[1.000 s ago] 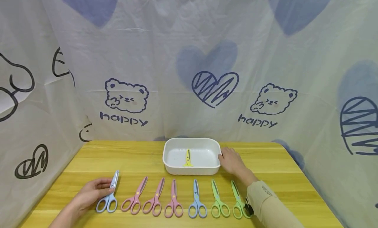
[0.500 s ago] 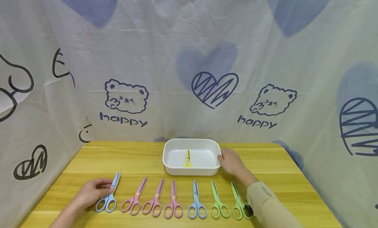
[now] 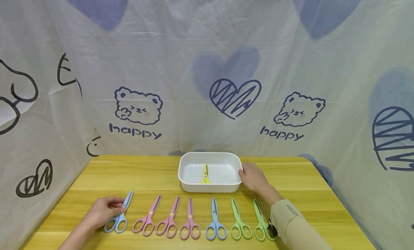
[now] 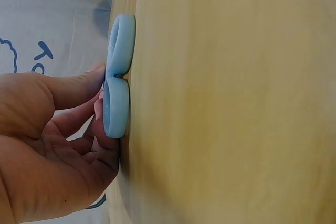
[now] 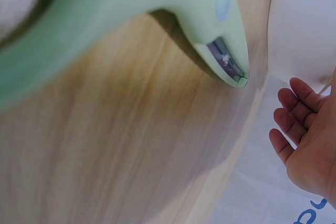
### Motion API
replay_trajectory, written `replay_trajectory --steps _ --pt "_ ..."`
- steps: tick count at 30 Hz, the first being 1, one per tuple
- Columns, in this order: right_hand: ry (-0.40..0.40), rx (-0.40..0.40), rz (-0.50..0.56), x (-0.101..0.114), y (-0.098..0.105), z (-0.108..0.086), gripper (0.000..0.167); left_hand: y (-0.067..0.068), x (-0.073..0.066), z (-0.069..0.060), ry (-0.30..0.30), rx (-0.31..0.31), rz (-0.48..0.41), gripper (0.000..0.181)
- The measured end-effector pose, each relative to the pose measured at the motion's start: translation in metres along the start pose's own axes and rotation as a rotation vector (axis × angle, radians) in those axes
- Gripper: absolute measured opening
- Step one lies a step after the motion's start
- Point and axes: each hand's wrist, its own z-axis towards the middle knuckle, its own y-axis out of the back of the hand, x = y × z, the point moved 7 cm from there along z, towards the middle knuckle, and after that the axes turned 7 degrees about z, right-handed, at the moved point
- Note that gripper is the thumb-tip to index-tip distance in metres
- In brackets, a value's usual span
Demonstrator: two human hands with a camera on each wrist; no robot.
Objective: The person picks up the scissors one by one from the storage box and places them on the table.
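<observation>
My left hand [image 3: 104,211] pinches light blue scissors [image 3: 120,219] by the blades between thumb and fingers, at the left of the wooden table. The handle loops [image 4: 122,45] lie low at the tabletop in the left wrist view. At the back, my right hand [image 3: 256,178] holds the right end of a white tray [image 3: 210,188], thumb at the rim. Its other fingers, loosely curled, hang outside the wall in the right wrist view. Yellow scissors [image 3: 205,176] lie inside the tray, their handles hidden by its front wall.
A row of scissors lies across the front: three pink [image 3: 189,221], one blue [image 3: 215,221], two green [image 3: 238,221]. The rightmost green scissors [image 3: 260,221] sit partly under my right sleeve [image 3: 294,221]. A printed cloth [image 3: 181,99] hangs behind and beside the table [image 3: 148,174].
The blue scissors in my left hand have turned slightly, their tip shifting a little right and nearer. My left hand moves slightly right. The right hand and tray stay put.
</observation>
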Motion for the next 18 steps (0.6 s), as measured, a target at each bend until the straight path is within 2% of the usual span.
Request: replay_trajectory --steps 18 --pt "-0.009 0.009 0.011 -0.0007 -0.0002 0.0004 0.040 0.0005 -0.0014 -0.0031 0.004 -0.014 -0.005 0.039"
